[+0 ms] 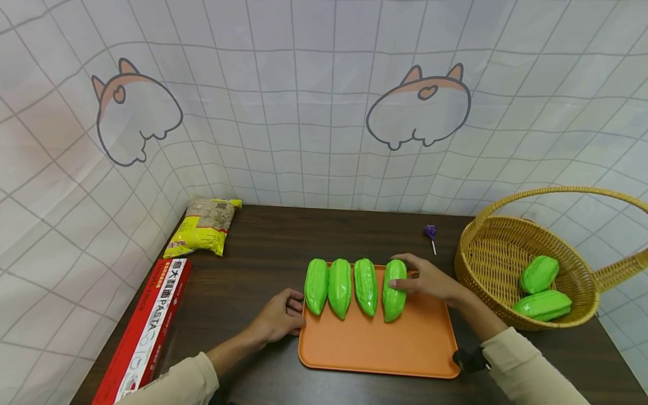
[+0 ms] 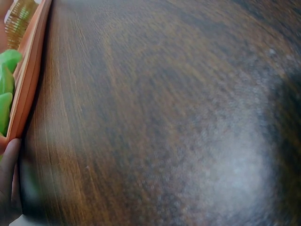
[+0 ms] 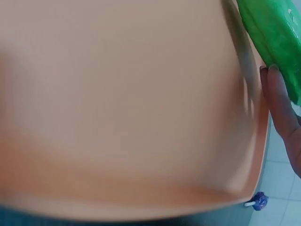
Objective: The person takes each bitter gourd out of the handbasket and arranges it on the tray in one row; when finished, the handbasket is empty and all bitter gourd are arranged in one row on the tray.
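Note:
An orange tray lies on the dark wooden table with several green ridged gourds side by side along its far half. My right hand grips the rightmost gourd, fingers over its top and thumb on its near side. The right wrist view shows a finger against that gourd above the tray. My left hand holds the tray's left edge with curled fingers, just beside the leftmost gourd. The left wrist view shows a fingertip by the tray rim.
A wicker basket with a handle stands at the right, holding two more green gourds. A purple lollipop lies behind the tray. A yellow packet and a red pasta box lie at the left by the tiled cloth wall.

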Demonstrator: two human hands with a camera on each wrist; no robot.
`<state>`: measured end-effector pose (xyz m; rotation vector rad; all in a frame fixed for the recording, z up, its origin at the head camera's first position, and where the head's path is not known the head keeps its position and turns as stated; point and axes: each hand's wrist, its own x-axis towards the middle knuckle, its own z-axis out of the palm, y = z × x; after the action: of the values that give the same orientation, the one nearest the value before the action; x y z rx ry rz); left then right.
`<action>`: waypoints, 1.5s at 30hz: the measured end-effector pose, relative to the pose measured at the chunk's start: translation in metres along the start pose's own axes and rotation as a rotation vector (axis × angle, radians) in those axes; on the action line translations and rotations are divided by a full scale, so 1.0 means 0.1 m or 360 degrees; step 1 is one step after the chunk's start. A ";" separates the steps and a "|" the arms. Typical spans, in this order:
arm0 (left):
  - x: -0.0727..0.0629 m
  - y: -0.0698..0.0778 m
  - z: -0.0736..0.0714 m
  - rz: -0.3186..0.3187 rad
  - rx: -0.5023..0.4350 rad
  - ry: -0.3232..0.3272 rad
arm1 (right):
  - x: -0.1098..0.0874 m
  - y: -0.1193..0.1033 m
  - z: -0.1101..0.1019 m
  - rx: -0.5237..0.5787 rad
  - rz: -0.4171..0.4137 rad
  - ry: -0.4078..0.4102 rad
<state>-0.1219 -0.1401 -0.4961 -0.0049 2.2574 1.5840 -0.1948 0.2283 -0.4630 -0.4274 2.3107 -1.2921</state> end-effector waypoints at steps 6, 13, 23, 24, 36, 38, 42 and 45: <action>-0.03 0.01 0.01 0.0001 -0.0020 0.0010 | 0.01 0.00 0.06 -0.0076 0.0056 0.0074; -0.03 0.01 0.00 -0.0006 -0.0027 0.0004 | 0.02 -0.06 0.13 -0.0021 0.0049 0.0108; -0.04 0.02 0.00 -0.0006 -0.0026 0.0006 | 0.02 -0.05 0.17 -0.0075 0.0059 0.0132; -0.04 0.02 0.00 -0.0005 -0.0023 0.0008 | 0.03 -0.04 0.17 -0.0077 0.0069 0.0138; -0.02 0.02 0.00 -0.0002 -0.0019 0.0007 | 0.04 -0.04 0.22 -0.0068 0.0127 0.0174; -0.02 0.01 0.00 -0.0003 -0.0019 0.0009 | 0.04 -0.04 0.21 -0.0069 0.0126 0.0169; -0.02 0.01 0.00 -0.0002 -0.0016 0.0014 | 0.02 -0.04 0.19 -0.0077 0.0112 0.0165; -0.01 0.01 0.00 0.0000 -0.0018 0.0013 | 0.00 -0.03 0.17 -0.0088 0.0077 0.0163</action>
<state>-0.1210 -0.1399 -0.4954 -0.0140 2.2545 1.5994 -0.1862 0.2146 -0.4679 -0.3286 2.4309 -1.2564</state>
